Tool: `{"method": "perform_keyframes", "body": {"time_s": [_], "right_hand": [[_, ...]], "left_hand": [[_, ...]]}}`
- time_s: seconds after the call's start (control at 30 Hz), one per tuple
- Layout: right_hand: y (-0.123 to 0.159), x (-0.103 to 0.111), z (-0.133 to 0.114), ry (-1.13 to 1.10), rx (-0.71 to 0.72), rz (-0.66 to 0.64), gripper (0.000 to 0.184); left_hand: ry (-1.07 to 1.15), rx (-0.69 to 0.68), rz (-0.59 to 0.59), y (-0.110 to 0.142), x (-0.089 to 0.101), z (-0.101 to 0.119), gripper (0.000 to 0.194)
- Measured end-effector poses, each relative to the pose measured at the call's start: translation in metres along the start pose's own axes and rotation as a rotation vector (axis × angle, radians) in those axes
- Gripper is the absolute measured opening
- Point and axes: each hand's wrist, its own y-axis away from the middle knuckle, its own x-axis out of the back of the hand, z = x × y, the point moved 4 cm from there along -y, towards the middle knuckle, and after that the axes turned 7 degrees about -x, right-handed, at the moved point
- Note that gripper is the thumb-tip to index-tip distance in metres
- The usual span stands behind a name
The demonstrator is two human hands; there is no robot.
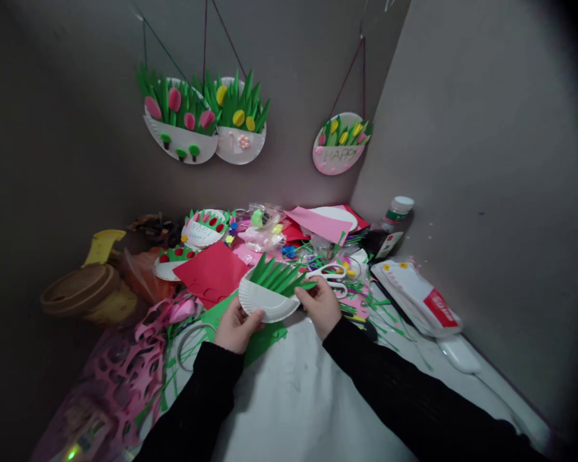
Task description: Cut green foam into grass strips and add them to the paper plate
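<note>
A white paper plate pocket (266, 304), with pointed green paper leaves (272, 276) standing out of its top, is held up over the table. My left hand (234, 326) grips its lower left rim, thumb in front and fingers behind. At the right end of the pocket, my right hand (322, 307) pinches a green paper leaf (307, 285) that slants out to the right; its other fingers are curled. Below the plate lies a green paper sheet (262, 343), with a red paper sheet (212, 273) behind on the left. White-handled scissors (334, 272) lie just beyond my right hand.
Finished plate baskets (179, 138) hang on the wall. Pink cut-out scraps (135, 359) and a tape roll (180, 346) lie left. On the right are a tissue pack (421, 298), a white mouse-like object (458, 355) and a bottle (397, 212). Green strips are scattered around.
</note>
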Motion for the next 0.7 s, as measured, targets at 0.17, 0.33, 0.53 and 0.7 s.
{"method": "perform_keyframes", "body": {"time_s": [0.17,0.33,0.53,0.7], "right_hand": [[0.002,-0.006,-0.006,-0.132,-0.058,-0.058,0.050],[0.005,-0.011,-0.012,-0.288,-0.116,-0.200,0.076],[0.014,-0.017,-0.016,-0.385,-0.248,-0.266,0.087],[0.024,-0.019,-0.033,-0.291,-0.116,-0.266,0.084]], "left_hand": [[-0.008,-0.083,-0.034,0.001,-0.003,0.003,0.049],[-0.069,-0.250,-0.133,-0.002,0.000,0.007,0.036],[-0.146,-0.357,-0.070,0.004,-0.002,0.009,0.020],[-0.207,-0.390,0.006,0.010,-0.002,0.015,0.016]]}}
